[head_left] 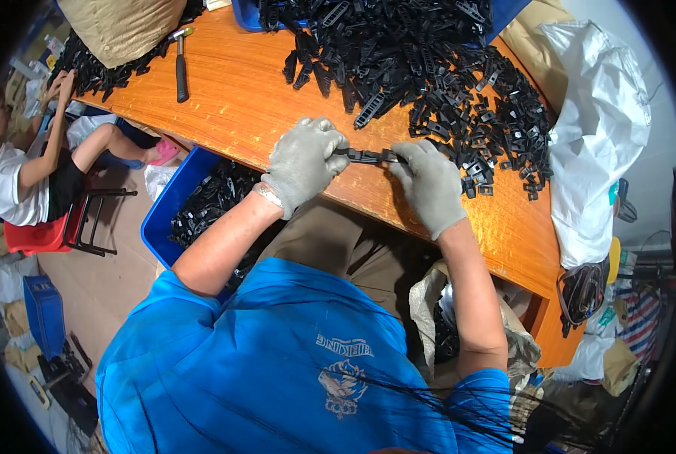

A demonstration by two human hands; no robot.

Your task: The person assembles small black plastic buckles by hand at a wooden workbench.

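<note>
Strip of slim black plastic [368, 157], prob. light & stiff, best held at ends, where fingers pinch: grey-gloved L hand [305, 160] 9 o'clock, grey-gloved R hand [431, 184] 3 o'clock.

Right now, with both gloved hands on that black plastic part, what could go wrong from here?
1. The left hand and right hand seem to hold the black plastic part by its ends, so if either grip slipped, it might drop near the front edge of the wooden table.
2. Loose black pieces lie close beside the right hand; a sideways swing could scatter some.
</note>
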